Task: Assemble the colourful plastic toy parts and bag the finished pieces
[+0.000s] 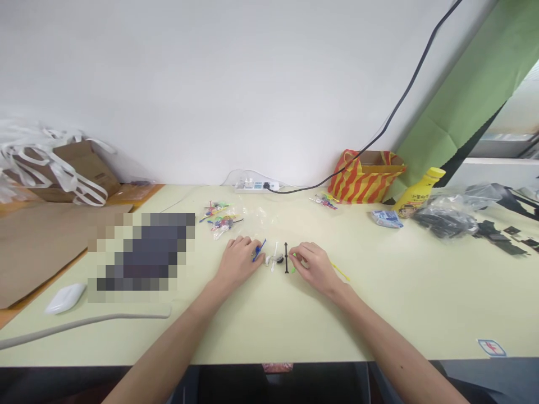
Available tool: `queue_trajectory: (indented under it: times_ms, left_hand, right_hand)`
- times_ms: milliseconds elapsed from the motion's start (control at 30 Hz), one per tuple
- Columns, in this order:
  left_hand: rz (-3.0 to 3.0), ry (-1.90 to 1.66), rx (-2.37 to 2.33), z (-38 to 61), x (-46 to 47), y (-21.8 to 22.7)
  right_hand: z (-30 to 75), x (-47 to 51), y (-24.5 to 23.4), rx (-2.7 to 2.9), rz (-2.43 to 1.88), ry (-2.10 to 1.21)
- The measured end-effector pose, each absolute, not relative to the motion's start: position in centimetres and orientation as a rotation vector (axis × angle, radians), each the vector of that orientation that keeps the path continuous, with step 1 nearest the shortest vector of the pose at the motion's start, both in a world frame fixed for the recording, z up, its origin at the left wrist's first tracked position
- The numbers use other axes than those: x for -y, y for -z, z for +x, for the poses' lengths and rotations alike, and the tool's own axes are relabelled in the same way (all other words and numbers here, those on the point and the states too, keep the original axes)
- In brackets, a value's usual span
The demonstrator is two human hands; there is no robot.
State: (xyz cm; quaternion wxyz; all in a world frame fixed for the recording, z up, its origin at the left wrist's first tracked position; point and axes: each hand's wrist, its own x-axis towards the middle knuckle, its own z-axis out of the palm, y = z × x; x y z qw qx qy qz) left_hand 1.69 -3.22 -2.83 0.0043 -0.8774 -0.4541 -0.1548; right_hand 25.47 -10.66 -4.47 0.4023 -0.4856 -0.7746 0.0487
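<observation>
My left hand (pixel 240 261) is closed, its thumb and forefinger pinched on a small blue plastic stick (pixel 258 252). To its right on the table lie a white arrow-shaped stick (pixel 275 249) and a small grey-and-black piece (pixel 278 258). A black stick with arrow-like ends (pixel 286 258) stretches away from me beside the fingertips of my right hand (pixel 312 266). That hand has its fingers drawn together; whatever they hold is hidden. Part of a bright green piece (pixel 293 270) shows under them. A yellow stick (pixel 341 271) lies just right of this hand.
Bagged colourful plastic pieces (pixel 225 223) lie behind my left hand, with another small pile (pixel 325 201) farther back. A power strip (pixel 256 186) runs along the wall. A striped bag (pixel 364 179) and a yellow bottle (pixel 416 193) stand at right. A white case (pixel 66 298) sits at left.
</observation>
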Motion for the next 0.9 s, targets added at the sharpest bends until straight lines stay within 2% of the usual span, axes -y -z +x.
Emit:
queue_trajectory:
  times_ms: [633,900]
  left_hand:
    - [-2.904,0.789,1.493,1.2,2.6,2.7]
    - [-3.158,0.829,1.066,1.4,3.4,1.7]
  right_hand:
    - [24.4,11.0,4.5,2.244,-1.291,-0.039]
    - [24.9,10.8,4.7,2.239,-1.302,-0.118]
